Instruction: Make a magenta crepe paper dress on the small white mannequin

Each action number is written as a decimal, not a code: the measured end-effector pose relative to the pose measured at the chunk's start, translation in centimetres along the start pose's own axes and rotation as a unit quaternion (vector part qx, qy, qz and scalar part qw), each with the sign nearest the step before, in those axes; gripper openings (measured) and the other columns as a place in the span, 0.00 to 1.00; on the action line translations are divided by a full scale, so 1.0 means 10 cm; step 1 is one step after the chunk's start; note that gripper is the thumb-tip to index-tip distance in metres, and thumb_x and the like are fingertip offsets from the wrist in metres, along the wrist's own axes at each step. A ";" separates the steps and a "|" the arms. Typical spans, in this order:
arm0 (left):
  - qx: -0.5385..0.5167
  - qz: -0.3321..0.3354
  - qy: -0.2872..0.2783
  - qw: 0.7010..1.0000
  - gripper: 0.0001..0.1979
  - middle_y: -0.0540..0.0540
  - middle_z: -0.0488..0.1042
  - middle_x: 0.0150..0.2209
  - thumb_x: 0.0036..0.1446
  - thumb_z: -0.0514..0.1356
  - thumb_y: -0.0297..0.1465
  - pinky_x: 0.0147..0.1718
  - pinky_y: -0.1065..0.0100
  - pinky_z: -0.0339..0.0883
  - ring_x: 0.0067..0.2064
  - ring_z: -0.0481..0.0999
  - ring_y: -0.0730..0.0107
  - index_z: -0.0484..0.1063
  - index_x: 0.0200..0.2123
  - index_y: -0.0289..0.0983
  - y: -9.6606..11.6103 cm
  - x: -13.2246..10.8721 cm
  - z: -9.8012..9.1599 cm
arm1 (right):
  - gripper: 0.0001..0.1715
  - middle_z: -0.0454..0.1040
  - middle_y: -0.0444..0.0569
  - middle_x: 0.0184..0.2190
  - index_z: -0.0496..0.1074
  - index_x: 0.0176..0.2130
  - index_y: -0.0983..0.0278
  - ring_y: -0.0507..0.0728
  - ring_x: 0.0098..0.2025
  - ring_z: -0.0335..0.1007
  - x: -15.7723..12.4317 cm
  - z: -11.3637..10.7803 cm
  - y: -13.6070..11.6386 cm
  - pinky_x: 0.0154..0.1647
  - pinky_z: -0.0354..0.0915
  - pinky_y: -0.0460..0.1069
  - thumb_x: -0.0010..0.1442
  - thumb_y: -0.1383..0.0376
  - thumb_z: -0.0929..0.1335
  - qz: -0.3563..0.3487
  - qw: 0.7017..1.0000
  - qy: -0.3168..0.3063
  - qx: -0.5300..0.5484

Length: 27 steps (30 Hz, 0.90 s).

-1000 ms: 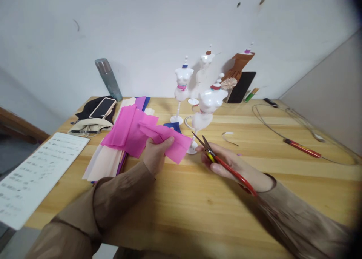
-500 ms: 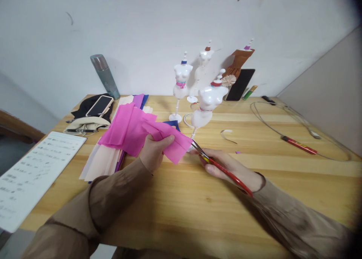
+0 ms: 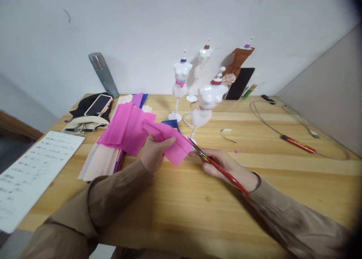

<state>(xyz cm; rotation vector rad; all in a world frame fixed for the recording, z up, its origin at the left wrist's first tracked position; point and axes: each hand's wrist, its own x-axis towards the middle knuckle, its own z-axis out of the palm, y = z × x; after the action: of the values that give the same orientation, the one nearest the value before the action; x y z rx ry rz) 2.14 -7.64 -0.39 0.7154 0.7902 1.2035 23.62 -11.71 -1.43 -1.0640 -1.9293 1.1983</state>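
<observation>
My left hand [image 3: 157,153] pinches a folded pink sheet [image 3: 177,153], paper or thin cloth, with the thumb on top. My right hand [image 3: 222,162] is closed around red-handled scissors [image 3: 226,173]. Their blades lie at the right edge of the folded sheet; whether they are around it I cannot tell. Behind the scissors stands a white mini dress form [image 3: 210,96] with a red neck band. More pink sheets [image 3: 131,128] lie to the left, over a stack of pale strips [image 3: 103,162].
Several more dress forms stand near the wall, one with a blue neck band [image 3: 182,72] and one in a brown dress [image 3: 239,59]. A bottle [image 3: 104,76], phone [image 3: 98,105] and whiteboard [image 3: 42,164] are at the left. A red-handled tool [image 3: 298,144] and its cable lie right.
The scissors' blade tips have moved slightly up and left, over the pink sheet's right edge. My left hand holds the sheet almost still, and the view has shifted a little.
</observation>
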 end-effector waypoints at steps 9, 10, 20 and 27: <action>0.001 0.000 0.003 1.000 0.15 0.46 0.79 0.32 0.38 0.74 0.27 0.39 0.65 0.70 0.36 0.77 0.67 0.79 0.33 0.35 -0.03 0.01 -0.02 | 0.30 0.81 0.53 0.38 0.76 0.52 0.65 0.64 0.39 0.76 0.01 0.02 0.03 0.47 0.72 0.57 0.58 0.47 0.70 -0.007 1.000 -0.001 -0.003; 0.000 0.002 0.005 1.000 0.15 0.46 0.79 0.32 0.38 0.74 0.27 0.39 0.64 0.70 0.36 0.77 0.67 0.79 0.33 0.35 -0.03 0.01 -0.01 | 0.31 0.81 0.54 0.38 0.76 0.52 0.65 0.64 0.40 0.76 0.01 0.02 0.03 0.49 0.71 0.58 0.59 0.47 0.69 -0.009 1.000 -0.003 -0.002; 0.011 0.019 0.013 1.000 0.14 0.46 0.80 0.32 0.39 0.74 0.28 0.41 0.64 0.71 0.36 0.77 0.67 0.80 0.33 0.34 -0.06 0.00 -0.01 | 0.30 0.81 0.51 0.36 0.76 0.52 0.65 0.64 0.39 0.76 0.00 0.02 0.05 0.45 0.72 0.56 0.58 0.48 0.70 0.007 1.000 0.005 -0.021; 0.027 0.020 0.023 0.999 0.16 0.47 0.79 0.32 0.37 0.75 0.30 0.40 0.63 0.71 0.36 0.77 0.67 0.79 0.33 0.34 -0.08 0.01 -0.02 | 0.30 0.81 0.51 0.32 0.77 0.50 0.66 0.64 0.39 0.77 0.01 0.04 0.02 0.48 0.71 0.55 0.58 0.48 0.70 0.035 0.998 0.009 -0.059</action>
<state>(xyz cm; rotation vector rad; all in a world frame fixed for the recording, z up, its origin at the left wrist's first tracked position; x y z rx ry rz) 2.42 -7.68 -1.19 0.7532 0.8526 1.2416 23.33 -11.70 -1.72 -1.2084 -1.9843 1.1204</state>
